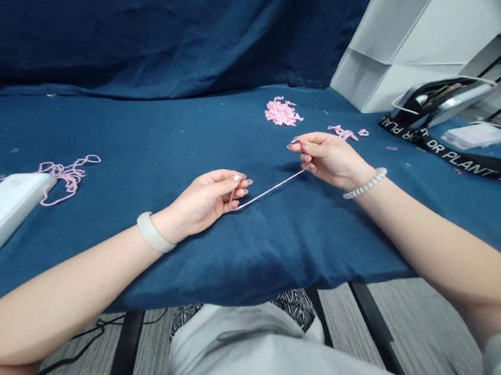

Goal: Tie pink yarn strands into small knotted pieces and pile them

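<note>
While the left hand (pixel 202 202) and right hand (pixel 329 159) are pinching a taut pink yarn strand (pixel 269 190) between nearly closed fingertips, short pieces (pixel 282 112) are lying heaped upper centre, a longer tangle (pixel 69 176) left.

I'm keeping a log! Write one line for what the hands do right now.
left hand: pinches pink yarn | right hand: pinches other end | yarn: pulled straight | nearby: yarn pile, blue cloth

Short taut pink yarn strand (pixel 270 190)
</note>
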### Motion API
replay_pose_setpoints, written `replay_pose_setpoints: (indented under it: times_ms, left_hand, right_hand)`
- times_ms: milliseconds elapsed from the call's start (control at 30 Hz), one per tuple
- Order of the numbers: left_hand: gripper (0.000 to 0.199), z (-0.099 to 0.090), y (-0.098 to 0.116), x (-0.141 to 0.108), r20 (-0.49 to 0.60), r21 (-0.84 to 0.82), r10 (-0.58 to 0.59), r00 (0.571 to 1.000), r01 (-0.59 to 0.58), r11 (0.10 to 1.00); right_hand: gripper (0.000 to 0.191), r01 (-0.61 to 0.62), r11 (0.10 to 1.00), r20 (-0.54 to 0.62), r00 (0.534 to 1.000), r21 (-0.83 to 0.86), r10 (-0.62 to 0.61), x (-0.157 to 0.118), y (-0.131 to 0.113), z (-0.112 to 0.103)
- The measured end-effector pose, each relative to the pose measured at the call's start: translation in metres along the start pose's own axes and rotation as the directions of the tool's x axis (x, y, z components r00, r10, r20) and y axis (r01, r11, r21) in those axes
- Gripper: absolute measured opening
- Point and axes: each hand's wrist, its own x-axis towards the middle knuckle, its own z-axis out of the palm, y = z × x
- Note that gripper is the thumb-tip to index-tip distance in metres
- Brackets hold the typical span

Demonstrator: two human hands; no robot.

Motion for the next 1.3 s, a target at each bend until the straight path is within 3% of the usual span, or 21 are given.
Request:
replay_pose_setpoints:
  times_ms: [167,400,567,1000,1300]
  left_hand:
    - [0.012,-0.001,-0.004,0.0,0.045,-0.044,0.029,0.999,-0.027,0.999]
    - [0.01,-0.004,-0.015,0.007,0.083,-0.044,0.111,0.99,-0.107,0.993]
    - [0.011,-0.004,-0.016,0.007,0.059,-0.042,0.18,0.982,-0.178,0.983]
    - [0.017,0.004,-0.017,0.002,0.019,-0.014,0.277,0.961,-0.277,0.961]
    - [0.016,0.002,-0.022,0.003,0.001,0.114,0.363,0.932,-0.361,0.926]
  right_hand:
    - [0.019,-0.042,0.997,0.068,0.997,0.067,0.038,-0.008,0.006,0.017]
    - [0.028,-0.122,0.977,0.218,0.972,0.174,0.083,-0.033,0.02,0.071]
    - [0.028,-0.156,0.952,0.222,0.97,0.262,0.098,-0.038,0.024,0.097]
    - [0.026,-0.157,0.936,0.179,0.978,0.316,0.104,-0.05,0.036,0.107]
    - [0.031,-0.13,0.945,0.115,0.988,0.299,0.099,-0.052,0.037,0.108]
